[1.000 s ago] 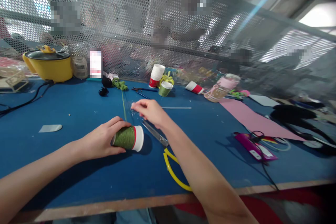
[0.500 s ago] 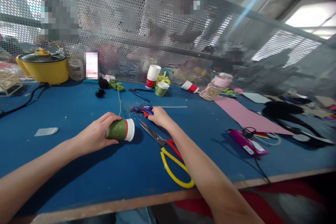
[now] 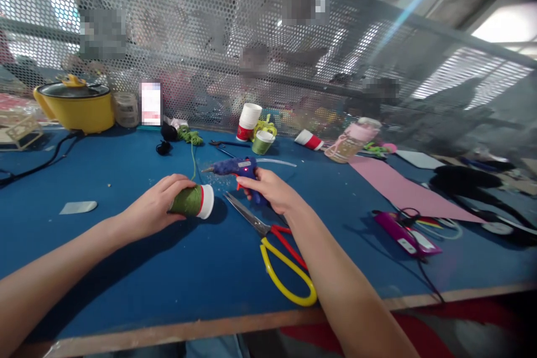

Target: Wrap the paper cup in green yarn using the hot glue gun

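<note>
My left hand (image 3: 157,208) is wrapped round a paper cup (image 3: 193,201) lying on its side, its wall covered in wound green cord and its white rim facing right. A strand of green cord (image 3: 193,158) runs from the cup back to a loose green bundle. My right hand (image 3: 268,190) grips the handle of a blue hot glue gun (image 3: 233,166), raised off the table with its nozzle pointing left, above and just right of the cup. A small red light glows on the gun.
Yellow-handled scissors (image 3: 277,249) lie on the blue table (image 3: 126,268) under my right forearm. At the back stand a yellow pot (image 3: 75,105), stacked paper cups (image 3: 249,120), a pink bottle (image 3: 354,140). Pink paper (image 3: 394,184) and a magenta tool (image 3: 405,235) lie right. Mesh screen behind.
My right hand reached forward, closed on the glue gun and lifted it toward the cup. My left hand kept the cup and turned it slightly.
</note>
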A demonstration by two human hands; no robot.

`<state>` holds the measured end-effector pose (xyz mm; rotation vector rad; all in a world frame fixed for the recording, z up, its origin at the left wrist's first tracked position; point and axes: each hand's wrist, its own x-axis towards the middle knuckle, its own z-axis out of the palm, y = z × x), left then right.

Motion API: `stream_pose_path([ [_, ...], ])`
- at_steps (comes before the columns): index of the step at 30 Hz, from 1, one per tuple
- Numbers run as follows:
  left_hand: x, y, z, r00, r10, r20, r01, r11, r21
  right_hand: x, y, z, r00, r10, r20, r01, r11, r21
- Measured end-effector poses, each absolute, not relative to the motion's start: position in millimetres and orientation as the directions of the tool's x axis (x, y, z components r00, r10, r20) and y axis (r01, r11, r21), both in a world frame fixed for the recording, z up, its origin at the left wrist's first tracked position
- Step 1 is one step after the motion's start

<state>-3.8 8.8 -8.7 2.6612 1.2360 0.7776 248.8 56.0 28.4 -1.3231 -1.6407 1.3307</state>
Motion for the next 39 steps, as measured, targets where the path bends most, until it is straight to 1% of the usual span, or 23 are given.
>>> stream_pose_path([
  [2,-4,10,-9,0.528,0.752,0.395,0.694,-0.65,0.309,246,51,31,-0.339,0.935,-0.103,0.268,-0.008,-0.963],
  [5,-5,12,-8,0.498,0.782,0.376,0.701,-0.618,0.357,243,43,36,-0.405,0.911,-0.076,0.289,0.049,-0.956],
  [7,-6,13,-7,0.471,0.805,0.362,0.702,-0.59,0.398,241,37,41,-0.394,0.918,-0.048,0.361,0.106,-0.926],
  [11,-8,14,-5,0.433,0.839,0.329,0.71,-0.542,0.45,237,27,51,-0.321,0.947,-0.022,0.561,0.171,-0.81],
  [18,-10,16,-5,0.441,0.834,0.331,0.673,-0.552,0.493,233,18,56,-0.324,0.945,0.03,0.664,0.25,-0.705],
  [23,-11,16,-5,0.446,0.829,0.338,0.662,-0.56,0.499,231,16,57,-0.341,0.94,0.031,0.671,0.266,-0.692],
  [27,-10,16,-4,0.447,0.83,0.335,0.664,-0.558,0.497,230,15,57,-0.358,0.931,0.074,0.668,0.31,-0.676],
  [31,-9,14,-4,0.45,0.825,0.342,0.658,-0.566,0.498,229,15,56,-0.336,0.937,0.096,0.684,0.313,-0.659],
  [39,-9,13,-5,0.454,0.819,0.35,0.654,-0.573,0.493,232,15,56,-0.351,0.934,0.069,0.7,0.31,-0.644],
])
